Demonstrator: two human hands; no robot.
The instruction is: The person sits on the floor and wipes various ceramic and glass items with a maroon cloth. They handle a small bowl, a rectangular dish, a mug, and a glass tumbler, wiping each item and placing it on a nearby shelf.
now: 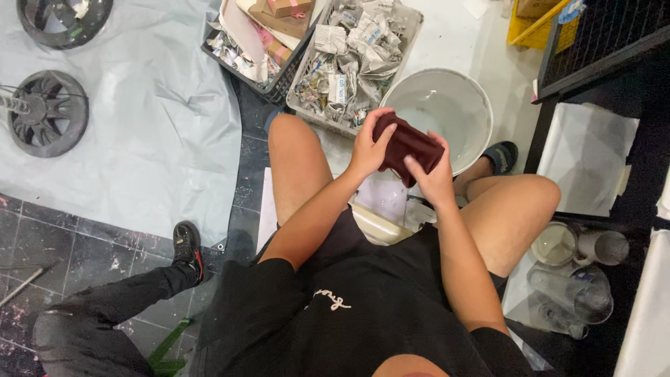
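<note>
Now both hands clamped on dark maroon rounded block (407, 148); left hand (368, 149) grips upper-left end, right hand (434, 180) lower-right; long axis slants down-right, above white round bucket (466, 96) rim.

A single head-worn camera looks steeply down from close above the seated person's lap and forearms. Far in the scene lie a white bucket (438, 112) and crates; a grey sheet (139, 126) spreads left.
</note>
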